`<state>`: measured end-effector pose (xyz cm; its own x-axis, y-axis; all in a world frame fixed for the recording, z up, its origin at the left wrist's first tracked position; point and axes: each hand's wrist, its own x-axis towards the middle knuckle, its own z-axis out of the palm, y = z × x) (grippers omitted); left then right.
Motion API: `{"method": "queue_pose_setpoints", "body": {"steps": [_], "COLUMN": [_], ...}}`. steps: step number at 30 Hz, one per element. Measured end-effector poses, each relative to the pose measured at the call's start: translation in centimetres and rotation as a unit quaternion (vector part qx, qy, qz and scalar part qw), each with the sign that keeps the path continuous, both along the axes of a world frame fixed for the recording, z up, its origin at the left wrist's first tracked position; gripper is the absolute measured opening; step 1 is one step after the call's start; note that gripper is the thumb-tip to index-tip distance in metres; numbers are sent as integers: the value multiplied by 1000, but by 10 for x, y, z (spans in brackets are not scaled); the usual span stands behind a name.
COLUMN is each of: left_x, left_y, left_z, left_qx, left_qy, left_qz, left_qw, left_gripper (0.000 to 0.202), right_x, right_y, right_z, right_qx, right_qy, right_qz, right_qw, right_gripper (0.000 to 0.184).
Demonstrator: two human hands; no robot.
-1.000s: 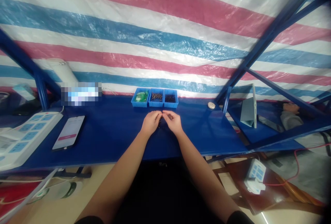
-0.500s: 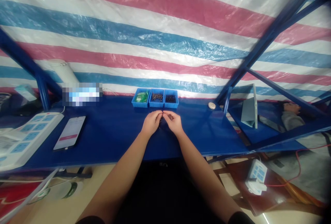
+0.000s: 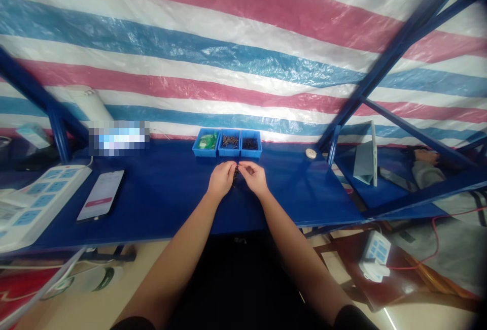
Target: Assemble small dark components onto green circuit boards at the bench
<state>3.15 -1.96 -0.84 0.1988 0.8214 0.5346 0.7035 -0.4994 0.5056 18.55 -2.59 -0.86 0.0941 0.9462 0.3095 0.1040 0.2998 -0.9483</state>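
My left hand (image 3: 221,177) and my right hand (image 3: 254,177) meet fingertip to fingertip over the blue table (image 3: 163,203), both pinched on a small dark part (image 3: 236,171) that I cannot make out. Just beyond them stand three small blue bins: the left bin (image 3: 207,142) holds green packets, the middle bin (image 3: 230,142) and the right bin (image 3: 250,143) hold small dark parts.
A phone (image 3: 101,201) lies screen up at the left, beside a white power strip (image 3: 34,203). A small round white object (image 3: 311,153) sits at the right. Blue frame bars (image 3: 384,66) slant up on the right. Another person's hand (image 3: 425,158) rests far right.
Both hands stay together at the same spot; the fingers have shifted slightly on the small part. The view has drifted a little.
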Motion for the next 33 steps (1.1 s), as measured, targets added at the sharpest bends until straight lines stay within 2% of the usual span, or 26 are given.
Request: {"method": "queue_pose_setpoints", "body": {"steps": [3,6,10,12,14,16,18,20,23,25,28,30,33], "left_x": [-2,-4,-5,-6,-6,-6,-5,-6,-9,-10,-12,-12,-12], "left_y": [1,3,4,4,4,4,3,4,5,6,7,7,6], "left_z": [-2,-3,-4,-3,-3,-2,0,1,1,0,-1,-1,-1], "left_qx": [25,31,25,21,20,19,10,-9,-36,-47,-59,-66,-65], "left_qy": [-8,-12,-24,-31,-29,-28,-44,-77,-133,-155,-170,-176,-182], "left_qz": [78,120,162,174,172,167,171,181,199,208,207,206,205], "left_qw": [997,992,986,984,984,985,984,980,970,965,962,960,959], "left_gripper": [31,30,29,29,29,28,26,25,26,27,27,27,27], "right_x": [-3,-11,-25,-31,-33,-31,-29,-29,-35,-41,-50,-53,-55], "right_y": [11,30,63,76,84,84,79,71,63,62,64,67,69], "right_z": [-1,3,18,25,30,31,29,29,30,32,35,35,34], "right_qx": [-67,-118,-122,-120,-99,-83,-62,-31,-20,-29,-42,-57,-66], "right_qy": [43,43,88,158,181,109,-58,-256,-457,-526,-574,-586,-585], "right_qz": [1,23,15,15,24,40,57,67,60,59,73,77,68], "right_qw": [997,992,988,980,978,990,995,964,887,848,814,805,806], "right_gripper": [36,31,25,34,39,33,25,23,27,31,32,33,32]}}
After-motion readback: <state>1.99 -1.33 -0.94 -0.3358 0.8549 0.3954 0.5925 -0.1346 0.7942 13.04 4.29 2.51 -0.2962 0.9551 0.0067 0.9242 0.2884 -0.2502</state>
